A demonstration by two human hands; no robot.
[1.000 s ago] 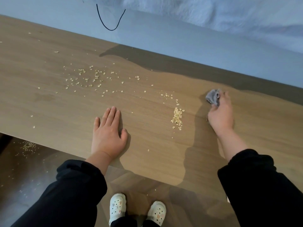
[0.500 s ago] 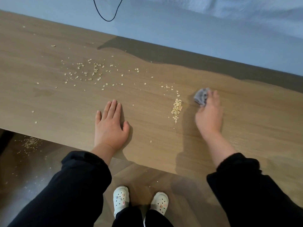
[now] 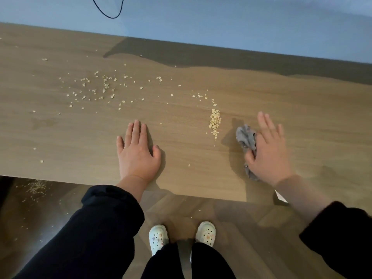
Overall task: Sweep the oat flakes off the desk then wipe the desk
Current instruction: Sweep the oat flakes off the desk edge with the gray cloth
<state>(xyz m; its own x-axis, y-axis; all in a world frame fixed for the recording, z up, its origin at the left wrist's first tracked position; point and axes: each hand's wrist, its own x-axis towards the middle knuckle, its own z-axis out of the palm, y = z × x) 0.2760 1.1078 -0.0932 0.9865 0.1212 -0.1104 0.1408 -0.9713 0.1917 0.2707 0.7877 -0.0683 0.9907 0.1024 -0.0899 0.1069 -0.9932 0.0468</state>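
Right hand (image 3: 269,154) has drawn back toward the near edge with the grey cloth (image 3: 246,137), now just right of the heap of oat flakes (image 3: 215,122). Its fingers are straight and spread, thumb lying across the cloth. Left hand (image 3: 138,154) unchanged: flat on the worktop (image 3: 302,117), fingers straight, close together. Loose flakes (image 3: 100,87) scattered to the left, well apart from the heap.

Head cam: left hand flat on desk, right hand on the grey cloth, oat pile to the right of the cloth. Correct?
Not quite. The head view shows the oat pile to the left of the cloth, between the two hands. The rest holds: left hand flat on the desk, right hand on the cloth.
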